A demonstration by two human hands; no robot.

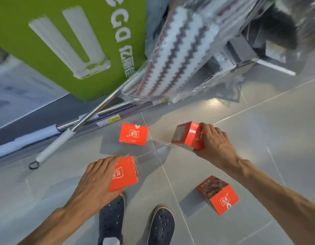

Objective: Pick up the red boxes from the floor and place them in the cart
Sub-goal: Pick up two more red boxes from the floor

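Several red boxes are in view over the grey tiled floor. My left hand [96, 175] grips one red box [125, 174] from its left side, tilted and above my shoes. My right hand [215, 144] holds a second red box [187, 136] by its right end, with its grey-window face turned toward the left. A third red box [133, 133] lies flat on the floor between and beyond my hands. A fourth red box [219, 196], with a dark food picture on one face, lies on the floor under my right forearm. No cart is visible.
A large green carton [65, 41] and plastic-wrapped mop heads [179, 55] lean at the top. Metal mop poles with white grips [65, 137] lie along a grey shelf base at the left. My dark blue clogs [135, 225] stand at the bottom.
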